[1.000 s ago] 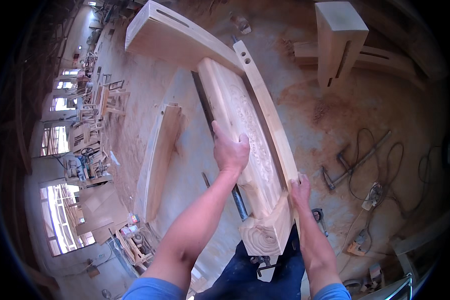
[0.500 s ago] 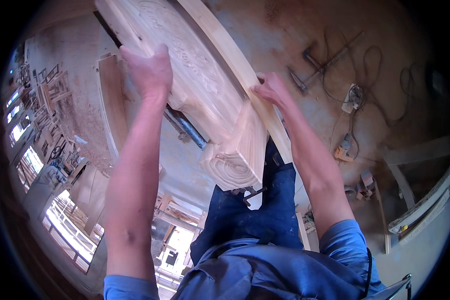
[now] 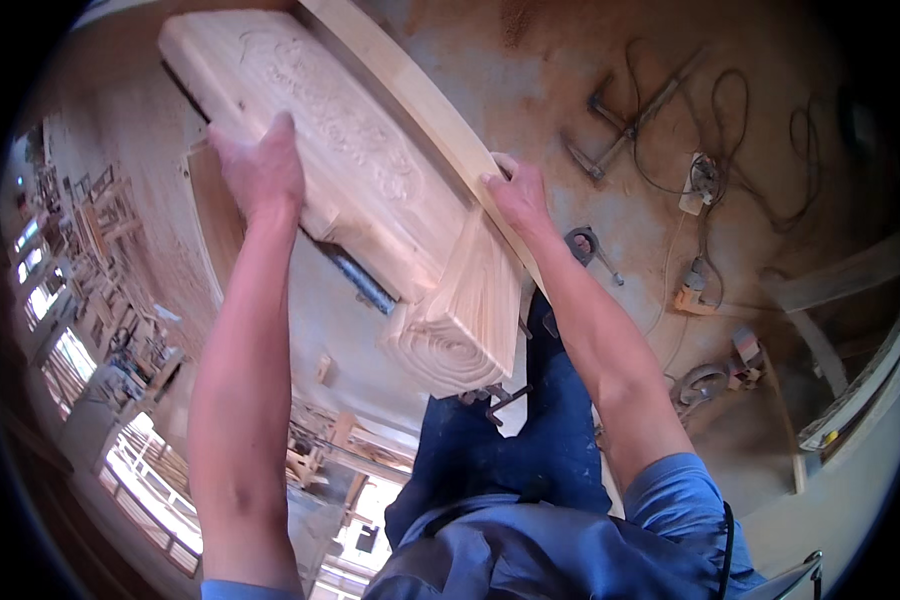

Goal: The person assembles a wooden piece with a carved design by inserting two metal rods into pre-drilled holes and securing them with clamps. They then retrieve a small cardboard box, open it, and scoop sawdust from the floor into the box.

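Observation:
A thick pale wooden piece [image 3: 370,185] slants away from me, with shallow carving on its top and ring-like grain on its near block end. My left hand [image 3: 262,170] is wrapped over its left edge, thumb on the top face and fingers hidden below. Along its right side runs a long, narrow wooden strip [image 3: 410,85]. My right hand [image 3: 515,190] grips this strip from its right edge, its fingers partly hidden. The strip's near end passes behind my right forearm. A metal clamp handle [image 3: 510,398] pokes out under the block end, and a dark metal bar [image 3: 362,280] shows below the left edge.
On the floor to the right lie bar clamps [image 3: 615,140], tangled cords, a power strip [image 3: 700,185], an orange power tool [image 3: 692,290] and a round metal-looking ring [image 3: 705,385]. Boards [image 3: 855,400] lie at far right. Another plank [image 3: 215,205] stands on the left; stacked wooden parts [image 3: 105,225] fill the far left.
The view has shifted, so both hands and the carved piece appear further left. The strip's near end no longer shows beside the block. Both hands keep their grip.

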`<action>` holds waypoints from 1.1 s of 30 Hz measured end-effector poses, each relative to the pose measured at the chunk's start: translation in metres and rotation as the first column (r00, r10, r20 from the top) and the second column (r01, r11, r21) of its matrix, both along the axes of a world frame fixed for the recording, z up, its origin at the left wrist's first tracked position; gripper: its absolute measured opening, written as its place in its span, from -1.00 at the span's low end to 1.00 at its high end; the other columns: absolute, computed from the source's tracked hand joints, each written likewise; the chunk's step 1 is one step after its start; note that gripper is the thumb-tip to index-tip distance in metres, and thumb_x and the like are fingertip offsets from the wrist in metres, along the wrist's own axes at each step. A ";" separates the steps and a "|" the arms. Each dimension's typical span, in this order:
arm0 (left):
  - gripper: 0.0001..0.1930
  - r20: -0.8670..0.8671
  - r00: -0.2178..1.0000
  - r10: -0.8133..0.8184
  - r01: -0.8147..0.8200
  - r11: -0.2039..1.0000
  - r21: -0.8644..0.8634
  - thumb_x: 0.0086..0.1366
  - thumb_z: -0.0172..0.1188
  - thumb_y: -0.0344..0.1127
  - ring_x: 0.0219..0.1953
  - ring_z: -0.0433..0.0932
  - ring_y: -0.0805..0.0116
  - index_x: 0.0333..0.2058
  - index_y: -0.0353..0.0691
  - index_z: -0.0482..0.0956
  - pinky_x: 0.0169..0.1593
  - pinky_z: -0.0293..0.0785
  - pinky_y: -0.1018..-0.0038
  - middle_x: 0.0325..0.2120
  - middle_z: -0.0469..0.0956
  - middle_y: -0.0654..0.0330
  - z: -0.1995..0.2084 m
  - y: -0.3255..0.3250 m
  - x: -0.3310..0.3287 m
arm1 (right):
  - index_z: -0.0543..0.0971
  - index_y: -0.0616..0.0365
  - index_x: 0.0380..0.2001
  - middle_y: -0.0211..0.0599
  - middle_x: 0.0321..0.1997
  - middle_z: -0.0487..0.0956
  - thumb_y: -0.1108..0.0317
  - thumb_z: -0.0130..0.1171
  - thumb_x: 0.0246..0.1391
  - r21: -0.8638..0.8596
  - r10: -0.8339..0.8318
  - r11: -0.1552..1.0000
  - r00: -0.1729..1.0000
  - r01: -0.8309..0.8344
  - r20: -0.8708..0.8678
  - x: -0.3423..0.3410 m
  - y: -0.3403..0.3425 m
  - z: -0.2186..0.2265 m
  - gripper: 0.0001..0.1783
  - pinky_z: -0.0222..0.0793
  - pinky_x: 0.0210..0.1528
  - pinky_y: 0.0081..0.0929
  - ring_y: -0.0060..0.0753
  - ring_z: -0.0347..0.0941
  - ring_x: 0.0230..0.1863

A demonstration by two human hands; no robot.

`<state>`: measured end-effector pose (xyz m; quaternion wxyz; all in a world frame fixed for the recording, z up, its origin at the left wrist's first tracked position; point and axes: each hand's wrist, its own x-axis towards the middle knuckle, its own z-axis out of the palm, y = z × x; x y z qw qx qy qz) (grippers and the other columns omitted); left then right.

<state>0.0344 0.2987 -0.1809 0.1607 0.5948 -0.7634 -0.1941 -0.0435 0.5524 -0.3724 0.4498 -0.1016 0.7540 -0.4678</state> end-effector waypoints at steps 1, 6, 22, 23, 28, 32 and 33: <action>-0.18 0.005 1.000 0.008 -0.009 0.999 0.031 0.09 0.31 -0.21 0.13 0.47 -0.12 0.23 -0.58 0.18 0.26 0.28 0.23 0.09 0.45 -0.31 0.002 0.000 0.001 | 0.63 0.21 -0.01 0.04 -0.08 0.67 0.34 0.24 -0.01 -0.031 -0.044 0.999 0.999 0.045 0.016 -0.003 0.005 0.004 -0.56 0.42 0.07 -0.32 -0.10 0.61 -0.03; -0.35 -0.092 0.995 0.026 -0.012 0.989 0.148 0.15 0.28 -0.32 0.04 0.51 0.04 0.16 -0.53 0.29 0.21 0.35 0.31 0.04 0.49 -0.18 0.006 -0.002 0.017 | 0.63 0.22 -0.01 0.00 -0.10 0.68 0.32 0.24 0.00 0.034 -0.060 0.997 0.996 0.062 -0.060 -0.066 0.065 -0.007 -0.56 0.42 0.09 -0.29 -0.12 0.61 -0.03; -0.30 -0.108 0.994 -0.013 0.033 0.982 0.188 0.18 0.23 -0.33 0.06 0.46 0.10 0.25 -0.47 0.19 0.23 0.31 0.31 0.06 0.44 -0.13 0.016 0.006 -0.003 | 0.63 0.19 -0.03 0.11 -0.12 0.65 0.38 0.19 -0.05 -0.071 -0.096 0.992 0.992 0.101 0.077 0.011 0.025 -0.104 -0.57 0.45 0.05 -0.22 0.07 0.59 -0.04; -0.31 -0.138 0.990 -0.016 0.041 0.982 0.182 0.18 0.23 -0.33 0.06 0.46 0.10 0.24 -0.47 0.20 0.22 0.32 0.31 0.06 0.45 -0.13 0.016 0.005 0.002 | 0.63 0.22 -0.04 0.10 -0.12 0.65 0.38 0.21 -0.05 -0.074 -0.066 0.995 0.995 0.071 0.073 0.008 0.021 -0.101 -0.56 0.44 0.05 -0.23 0.05 0.60 -0.05; -0.32 -0.199 0.980 0.004 0.036 0.980 0.196 0.17 0.21 -0.35 0.04 0.48 0.12 0.23 -0.47 0.20 0.18 0.36 0.34 0.03 0.45 -0.10 0.018 0.011 -0.004 | 0.63 0.20 -0.03 0.11 -0.11 0.65 0.36 0.25 -0.05 -0.064 -0.012 0.998 0.999 0.015 0.052 0.003 0.007 -0.100 -0.56 0.44 0.05 -0.22 0.06 0.60 -0.05; -0.45 -0.162 0.986 0.034 -0.003 0.983 0.186 0.20 0.14 -0.38 0.01 0.50 0.23 0.16 -0.41 0.31 0.16 0.37 0.41 0.00 0.49 -0.02 0.018 0.015 -0.009 | 0.64 0.15 0.00 0.12 -0.10 0.65 0.33 0.26 -0.03 -0.042 0.014 0.999 0.996 -0.011 0.089 -0.005 0.004 -0.094 -0.55 0.44 0.07 -0.17 0.11 0.59 -0.02; -0.46 -0.156 0.987 0.048 -0.017 0.981 0.192 0.21 0.14 -0.38 0.01 0.50 0.23 0.16 -0.41 0.31 0.15 0.38 0.41 0.00 0.49 -0.02 0.019 0.018 -0.012 | 0.64 0.14 -0.01 0.12 -0.11 0.65 0.32 0.26 -0.03 -0.031 0.029 0.999 0.996 -0.026 0.083 -0.007 0.004 -0.092 -0.55 0.44 0.07 -0.16 0.11 0.59 -0.03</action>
